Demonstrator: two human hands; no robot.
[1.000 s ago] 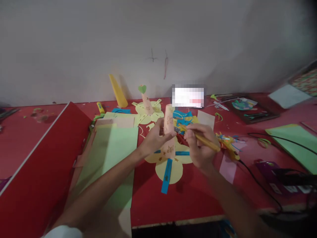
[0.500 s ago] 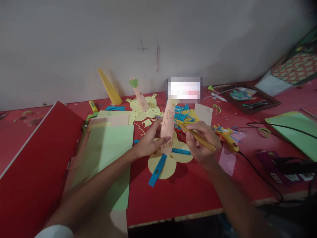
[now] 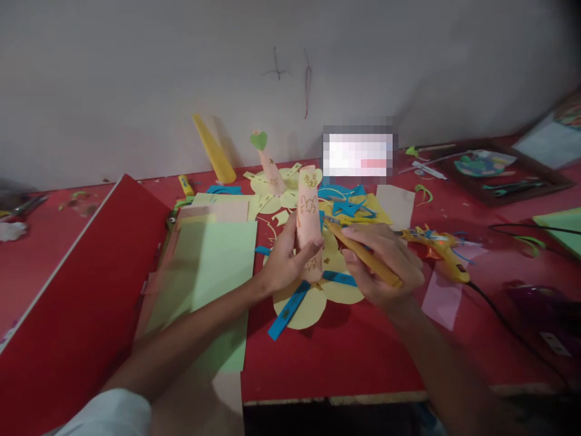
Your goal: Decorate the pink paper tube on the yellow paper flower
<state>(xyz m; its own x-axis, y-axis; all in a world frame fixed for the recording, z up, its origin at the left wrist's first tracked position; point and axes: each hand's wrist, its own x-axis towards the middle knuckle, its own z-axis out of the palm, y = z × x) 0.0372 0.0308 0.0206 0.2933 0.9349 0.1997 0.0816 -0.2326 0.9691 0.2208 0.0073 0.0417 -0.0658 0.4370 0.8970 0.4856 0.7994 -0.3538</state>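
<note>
My left hand (image 3: 288, 257) is wrapped round a pale pink paper tube (image 3: 309, 209) with gold drawings on its side. The tube stands on a yellow flower-shaped paper base (image 3: 302, 312), from which blue paper strips (image 3: 289, 310) with gold marks stick out. To the right of the tube, my right hand (image 3: 385, 263) grips a thick yellow pen (image 3: 370, 260), its tip pointing at the tube's right side. Whether the tip touches the paper I cannot tell. Behind stands a similar pink tube (image 3: 271, 172) topped by a green paper heart (image 3: 258, 140).
Green paper sheets (image 3: 209, 290) and a leaning red board (image 3: 86, 290) lie to the left. A yellow cone (image 3: 215, 151) leans near the wall. Blue scraps (image 3: 349, 206) lie behind my hands. On the right are a yellow glue gun (image 3: 442, 251) with a cord and a dark tray (image 3: 503, 172).
The tube and its base have turned, so the front blue strip now points further left. The pen stays in my right hand beside the tube. The camera view has shifted slightly.
</note>
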